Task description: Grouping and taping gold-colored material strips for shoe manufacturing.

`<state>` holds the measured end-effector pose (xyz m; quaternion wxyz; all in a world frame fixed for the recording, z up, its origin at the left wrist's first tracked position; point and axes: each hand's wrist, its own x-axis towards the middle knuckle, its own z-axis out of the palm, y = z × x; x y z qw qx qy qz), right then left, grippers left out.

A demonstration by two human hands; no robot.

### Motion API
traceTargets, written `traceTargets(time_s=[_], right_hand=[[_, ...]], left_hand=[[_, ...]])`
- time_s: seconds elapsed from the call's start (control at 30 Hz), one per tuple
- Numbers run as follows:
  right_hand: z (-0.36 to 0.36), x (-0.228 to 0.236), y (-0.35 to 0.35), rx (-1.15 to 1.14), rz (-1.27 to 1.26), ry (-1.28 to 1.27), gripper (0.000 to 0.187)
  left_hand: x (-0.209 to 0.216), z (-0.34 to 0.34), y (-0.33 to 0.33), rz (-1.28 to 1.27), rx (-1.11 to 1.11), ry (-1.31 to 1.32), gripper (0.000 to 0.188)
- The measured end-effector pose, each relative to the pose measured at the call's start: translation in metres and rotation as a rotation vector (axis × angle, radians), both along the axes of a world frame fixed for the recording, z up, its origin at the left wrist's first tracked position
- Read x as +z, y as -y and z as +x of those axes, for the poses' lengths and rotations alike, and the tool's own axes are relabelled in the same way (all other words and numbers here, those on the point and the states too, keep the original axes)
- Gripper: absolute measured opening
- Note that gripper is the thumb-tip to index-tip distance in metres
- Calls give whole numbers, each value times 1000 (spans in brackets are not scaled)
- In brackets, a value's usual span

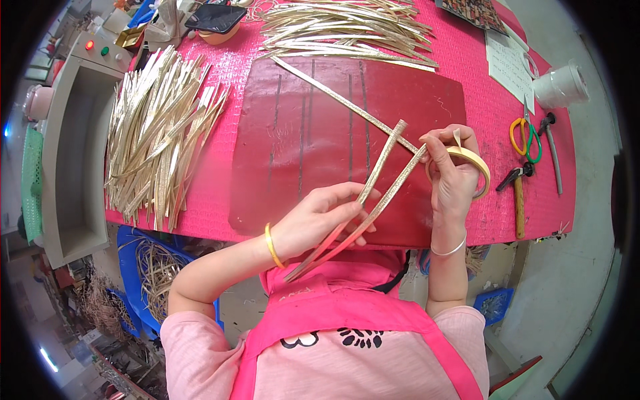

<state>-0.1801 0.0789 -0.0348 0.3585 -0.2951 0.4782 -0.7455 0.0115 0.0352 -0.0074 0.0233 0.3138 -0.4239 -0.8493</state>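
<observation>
My left hand (330, 212) pinches narrow gold glitter strips (380, 167) between thumb and fingers. Their lower ends come together near my apron. My right hand (452, 167) is closed, with a roll of cream masking tape (485, 175) hooked in it and a short piece of tape standing up by the fingers. Its thumb and fingertips grip the upper end of one of these strips, where a further long gold strip (343, 100) also meets the fingers. That long strip slants from the far left across a dark red mat (413, 87) with several black lines.
Loose gold strips (163, 133) lie in a pile at the left, and another bundle (347, 30) at the back. Scissors (527, 140), a hammer (519, 200) and a white spool (561, 87) are at the right. A grey machine (80, 147) borders the left side.
</observation>
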Motion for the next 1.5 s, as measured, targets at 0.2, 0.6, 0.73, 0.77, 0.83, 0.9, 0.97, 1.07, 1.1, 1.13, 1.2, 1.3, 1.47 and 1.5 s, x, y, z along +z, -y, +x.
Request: traceTargets(time_s=[0.2,0.6,0.73,0.77,0.83,0.9,0.97,1.07,1.1,1.13,1.2,1.3,1.47,1.5], right_hand=[[9,1,3,-55,27,-69,20],[7,8,1,59,5,-100,21],[14,12,-2,65,18,-153,22],[16,13,-3,66,19,-154,22],[17,14,-3,9,-12,-242,22],[16,17,-4,19,-9,-265,22],[16,20,-4,26,-6,-284,22],[17,23,-3,25,-29,-247,22],[17,25,-2,30,-29,-256,22],[17,26,-2,34,-29,-265,22],[16,26,-1,38,-44,-276,22],[13,27,1,28,-56,-318,20],[3,41,10,-21,-61,-346,19],[-2,45,13,-39,-46,-380,19]], left_hand=[[-11,-11,-8,-175,48,-51,25],[-20,-7,-6,-114,-44,-103,28],[-5,-28,-4,-120,168,-139,26],[-3,-32,-3,-118,169,-140,26],[-1,-41,1,-254,220,-187,25],[1,-43,2,-249,239,-195,25],[5,-40,6,-251,163,-159,26],[7,-40,9,-192,163,-175,26],[7,-40,9,-193,165,-173,26],[6,-40,9,-195,168,-188,26],[5,-40,10,-196,171,-203,26],[8,-41,12,-216,156,-201,26],[3,-33,10,-200,182,-168,27],[-2,-30,8,-199,180,-168,27]])
